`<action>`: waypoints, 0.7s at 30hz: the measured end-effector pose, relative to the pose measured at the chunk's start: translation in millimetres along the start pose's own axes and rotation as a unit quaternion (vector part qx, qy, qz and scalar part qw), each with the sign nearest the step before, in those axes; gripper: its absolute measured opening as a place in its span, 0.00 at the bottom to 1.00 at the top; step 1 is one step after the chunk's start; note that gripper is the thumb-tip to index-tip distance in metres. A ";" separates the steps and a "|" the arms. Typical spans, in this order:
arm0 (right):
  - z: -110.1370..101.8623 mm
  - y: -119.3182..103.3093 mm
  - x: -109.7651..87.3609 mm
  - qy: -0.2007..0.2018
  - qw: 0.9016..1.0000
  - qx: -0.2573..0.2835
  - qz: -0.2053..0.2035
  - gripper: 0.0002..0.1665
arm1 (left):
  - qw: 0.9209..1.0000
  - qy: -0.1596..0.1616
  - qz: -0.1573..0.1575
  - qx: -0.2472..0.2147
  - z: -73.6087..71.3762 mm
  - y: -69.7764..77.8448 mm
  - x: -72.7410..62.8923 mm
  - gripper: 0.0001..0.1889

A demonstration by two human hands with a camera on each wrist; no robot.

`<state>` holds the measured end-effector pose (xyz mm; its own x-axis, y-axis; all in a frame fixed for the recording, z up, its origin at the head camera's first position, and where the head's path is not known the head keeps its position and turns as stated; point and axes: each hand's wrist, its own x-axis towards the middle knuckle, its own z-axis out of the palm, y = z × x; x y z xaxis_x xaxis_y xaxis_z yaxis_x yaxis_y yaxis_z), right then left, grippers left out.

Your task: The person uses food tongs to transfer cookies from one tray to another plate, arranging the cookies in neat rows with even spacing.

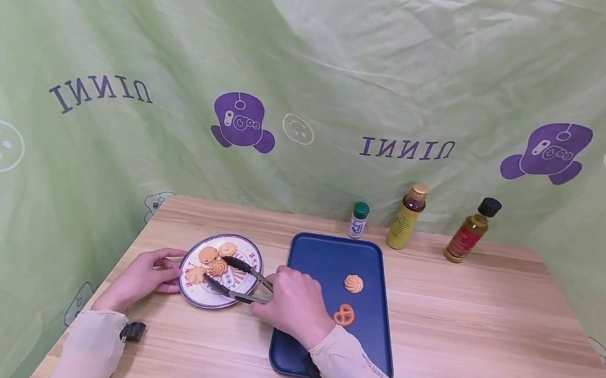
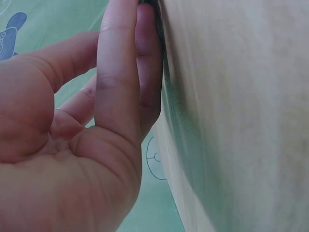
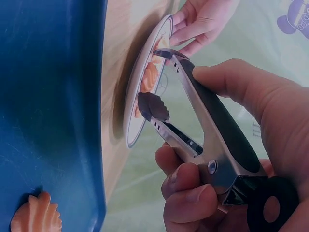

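My right hand (image 1: pixel 296 303) grips a pair of metal tongs (image 3: pixel 205 116) with dark handles and scalloped dark tips. The tips are spread apart over the plate (image 1: pixel 208 300), one on either side of a swirl cookie (image 1: pixel 218 268). Around that cookie lie a smooth round cookie (image 1: pixel 208 255), a ring-shaped cookie (image 1: pixel 228 249) and a star-like cookie (image 1: pixel 194 275). At the plate's left rim my left hand (image 1: pixel 138 279) touches the edge with its extended fingers (image 3: pixel 186 33). The left wrist view shows these fingers fairly straight, with the plate mostly hidden.
A blue tray (image 1: pixel 322 262) lies right of the plate, partly under my right forearm. On it are a swirl cookie (image 1: pixel 354 283) and a pretzel (image 1: pixel 344 315). Behind stand a green-capped shaker (image 1: pixel 358 220), a yellow-labelled bottle (image 1: pixel 405 221) and a red-labelled bottle (image 1: pixel 468 236).
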<state>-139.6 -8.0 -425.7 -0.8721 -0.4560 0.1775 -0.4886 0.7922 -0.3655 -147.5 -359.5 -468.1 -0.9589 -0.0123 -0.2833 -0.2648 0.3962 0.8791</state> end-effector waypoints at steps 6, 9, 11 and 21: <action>-3.0 1.4 -2.3 0.002 1.000 0.004 0.002 0.23 | 1.000 -0.002 0.000 -0.002 0.4 1.6 -2.4 0.30; -5.7 2.4 -3.9 0.003 1.000 0.008 0.007 0.23 | 1.000 -0.001 -0.001 -0.002 0.7 1.2 -2.2 0.30; -7.9 3.1 -5.3 0.002 1.000 0.010 0.011 0.24 | 1.000 0.000 0.000 -0.001 0.7 0.5 -1.6 0.30; -19.4 18.9 -21.1 0.010 0.999 0.022 0.024 0.26 | 1.000 0.006 -0.002 0.016 0.0 -0.6 0.9 0.30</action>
<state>-130.9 24.5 -418.6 -0.8951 -0.4090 0.1776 -0.4450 0.7945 -0.4131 -148.2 -359.7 -468.9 -0.9591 -0.0256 -0.2818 -0.2655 0.4260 0.8649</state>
